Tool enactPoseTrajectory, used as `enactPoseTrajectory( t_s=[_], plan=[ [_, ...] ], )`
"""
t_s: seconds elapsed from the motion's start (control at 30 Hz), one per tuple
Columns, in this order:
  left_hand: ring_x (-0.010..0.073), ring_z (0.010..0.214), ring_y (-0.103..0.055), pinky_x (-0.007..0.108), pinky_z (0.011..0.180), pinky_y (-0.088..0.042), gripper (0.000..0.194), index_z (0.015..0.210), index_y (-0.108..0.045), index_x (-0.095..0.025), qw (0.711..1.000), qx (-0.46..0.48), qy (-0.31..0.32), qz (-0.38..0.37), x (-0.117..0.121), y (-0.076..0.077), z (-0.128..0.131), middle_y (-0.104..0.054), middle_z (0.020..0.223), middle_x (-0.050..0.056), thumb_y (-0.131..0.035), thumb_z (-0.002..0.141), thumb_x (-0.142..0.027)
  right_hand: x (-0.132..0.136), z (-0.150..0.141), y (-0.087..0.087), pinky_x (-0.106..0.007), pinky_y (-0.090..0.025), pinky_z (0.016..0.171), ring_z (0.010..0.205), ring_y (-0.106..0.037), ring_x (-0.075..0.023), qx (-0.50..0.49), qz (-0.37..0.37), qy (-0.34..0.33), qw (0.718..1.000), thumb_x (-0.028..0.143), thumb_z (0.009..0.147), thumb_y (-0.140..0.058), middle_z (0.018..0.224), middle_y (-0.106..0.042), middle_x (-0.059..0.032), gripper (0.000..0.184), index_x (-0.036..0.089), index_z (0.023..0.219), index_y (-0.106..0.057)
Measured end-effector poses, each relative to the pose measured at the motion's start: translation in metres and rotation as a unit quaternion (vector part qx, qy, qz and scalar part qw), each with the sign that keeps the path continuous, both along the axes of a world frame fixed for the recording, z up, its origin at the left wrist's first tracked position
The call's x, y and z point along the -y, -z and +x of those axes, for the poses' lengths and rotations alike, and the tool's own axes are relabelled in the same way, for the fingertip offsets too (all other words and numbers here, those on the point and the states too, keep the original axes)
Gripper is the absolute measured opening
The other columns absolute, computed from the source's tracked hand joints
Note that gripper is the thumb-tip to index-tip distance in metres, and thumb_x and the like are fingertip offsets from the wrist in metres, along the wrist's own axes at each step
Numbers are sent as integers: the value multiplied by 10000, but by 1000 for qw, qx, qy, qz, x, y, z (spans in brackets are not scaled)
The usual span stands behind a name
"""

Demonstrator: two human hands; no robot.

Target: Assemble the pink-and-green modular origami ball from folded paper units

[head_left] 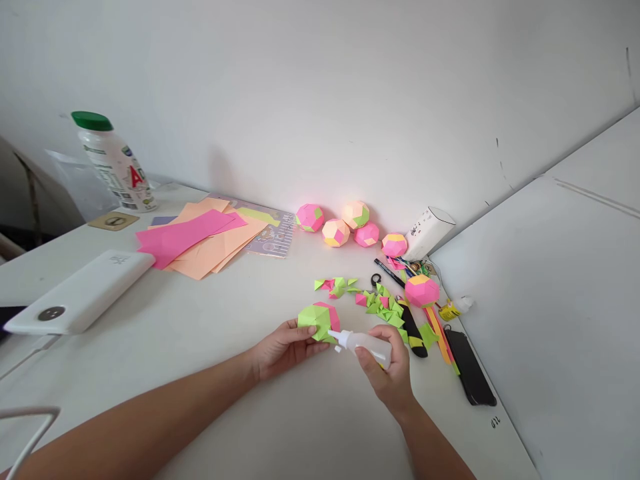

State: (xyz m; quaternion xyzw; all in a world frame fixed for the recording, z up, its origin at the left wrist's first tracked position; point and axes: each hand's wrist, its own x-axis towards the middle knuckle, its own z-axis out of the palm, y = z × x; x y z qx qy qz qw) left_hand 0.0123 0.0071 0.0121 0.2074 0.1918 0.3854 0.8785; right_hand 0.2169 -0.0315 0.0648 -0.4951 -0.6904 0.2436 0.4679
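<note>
My left hand [283, 348] grips a part-built paper ball [318, 318] of green and pink facets, resting low on the white table [210, 333]. My right hand [393, 373] is wrapped round a small clear glue bottle [363, 343], lying nearly level with its white nozzle pointing left and touching the ball's lower right edge. Just beyond lie loose folded green and pink paper pieces [383, 303].
Several finished paper balls [336, 231] sit by the wall, another ball [421, 291] is nearer. Pink and orange paper sheets [200, 241], a white power bank [80, 293], a green-capped bottle [115, 163], a white box [429, 231], pens and a black phone [470, 367] lie around.
</note>
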Motion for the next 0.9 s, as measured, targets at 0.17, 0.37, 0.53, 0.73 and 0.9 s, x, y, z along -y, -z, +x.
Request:
enactPoseTrajectory(
  t_s=[0.17,0.37,0.53,0.73,0.9],
  plan=[
    [229,943,-665,363,964,-453,148,945,-688,-103,1000,9,-7,8,0,-1,1,-716,971,115,-623,817,-143,1,0,0,-237,-412,435,511,-505,-132,13,12,0,1000,332,778,-626,649,-532,24,198,223,896,-509],
    [232,945,-663,367,976,-445,171,962,-691,-102,1000,4,-7,13,0,-1,0,-711,994,120,-639,808,-154,0,0,2,-248,-424,438,535,-518,-142,17,20,9,1000,341,783,-621,686,-551,5,198,223,901,-513],
    [234,967,-653,379,1000,-425,165,961,-688,-101,1000,5,-10,15,-1,0,0,-704,1012,122,-628,812,-141,1,1,3,-246,-435,448,548,-527,-139,19,26,-1,999,333,780,-627,726,-571,-6,200,218,903,-519],
    [228,992,-634,386,1009,-426,157,952,-689,-105,1000,1,-14,15,-1,2,1,-696,1017,112,-634,808,-133,1,3,7,-254,-434,454,552,-533,-142,50,62,-7,997,318,769,-634,754,-593,-21,205,215,913,-530],
    [223,997,-629,385,1012,-430,141,930,-693,-110,1000,-1,-14,14,-1,2,0,-693,1004,101,-646,799,-131,1,3,10,-275,-468,486,577,-568,-164,77,100,-5,992,327,774,-626,735,-608,-30,201,215,921,-546]
  ],
)
